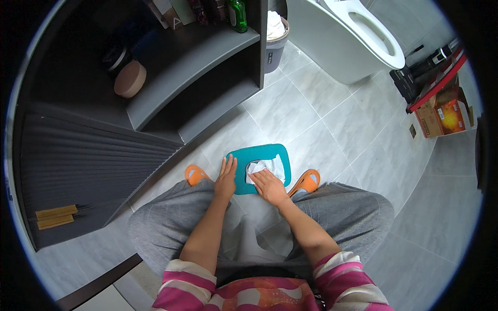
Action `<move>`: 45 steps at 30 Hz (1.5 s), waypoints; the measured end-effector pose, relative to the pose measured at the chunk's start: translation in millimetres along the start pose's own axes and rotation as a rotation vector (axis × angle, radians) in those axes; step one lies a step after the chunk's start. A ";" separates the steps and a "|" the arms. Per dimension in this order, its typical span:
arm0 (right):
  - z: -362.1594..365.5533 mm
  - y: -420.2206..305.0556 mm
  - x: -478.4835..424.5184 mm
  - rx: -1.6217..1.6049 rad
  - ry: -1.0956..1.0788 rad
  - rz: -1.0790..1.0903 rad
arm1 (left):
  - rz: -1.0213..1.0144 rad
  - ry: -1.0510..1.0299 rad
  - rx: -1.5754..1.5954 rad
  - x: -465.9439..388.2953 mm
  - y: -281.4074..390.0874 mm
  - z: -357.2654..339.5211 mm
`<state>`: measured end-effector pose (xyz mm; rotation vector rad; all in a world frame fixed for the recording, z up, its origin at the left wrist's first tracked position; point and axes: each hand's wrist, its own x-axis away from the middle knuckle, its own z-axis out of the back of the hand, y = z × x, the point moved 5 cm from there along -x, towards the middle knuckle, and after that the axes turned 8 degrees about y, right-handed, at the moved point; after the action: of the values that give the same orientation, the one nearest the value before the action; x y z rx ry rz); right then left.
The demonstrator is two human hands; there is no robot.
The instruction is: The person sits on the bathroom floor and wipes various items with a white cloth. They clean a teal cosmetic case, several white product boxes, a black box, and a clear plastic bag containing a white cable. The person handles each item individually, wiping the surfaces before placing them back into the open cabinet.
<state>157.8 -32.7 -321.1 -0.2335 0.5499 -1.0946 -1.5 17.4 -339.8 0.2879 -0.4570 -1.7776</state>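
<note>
A teal board-like panel with rounded corners [258, 151] lies between my feet, above the tiled floor. My left hand [227, 179] rests along its left edge, palm down with the fingers extended, holding nothing that shows. On the right half of the panel, my right hand [269, 186] presses a crumpled white tissue or cloth [277, 167] flat under its fingers. Part of a darker-rimmed oval shape shows at the tissue's upper left edge; the tissue covers the rest.
Orange slippers [196, 175] are on both sides of the panel. A dark cabinet with open shelves [198, 66] stands at left, holding a green bottle [238, 17]. Beyond are a lined waste bin [274, 54], a toilet [334, 42] and, far right, a cardboard box [430, 118].
</note>
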 end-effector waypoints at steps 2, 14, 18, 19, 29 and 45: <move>4.5 0.6 8.5 0.037 0.016 -0.020 | 0.000 -0.005 0.008 -1.0 4.6 1.3; 47.6 72.8 43.5 -0.277 0.217 -0.723 | -0.069 0.169 0.167 -17.5 46.8 -0.4; 50.3 110.6 38.8 -0.623 0.427 -0.990 | -0.041 0.179 0.130 -30.3 72.0 -2.0; 57.8 106.3 25.7 -0.693 0.401 -0.991 | -0.024 0.146 0.092 -32.4 69.5 -3.3; 58.8 82.2 -17.1 0.077 -0.289 0.222 | -0.176 0.109 0.075 68.5 77.3 -27.7; -30.9 26.8 -97.8 0.018 -0.162 0.564 | -0.178 -0.058 0.044 71.4 63.7 -38.4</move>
<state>128.7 68.9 -329.1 -0.1361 0.4233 -0.5272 52.2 -70.6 -342.1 0.3169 -0.5255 -1.9547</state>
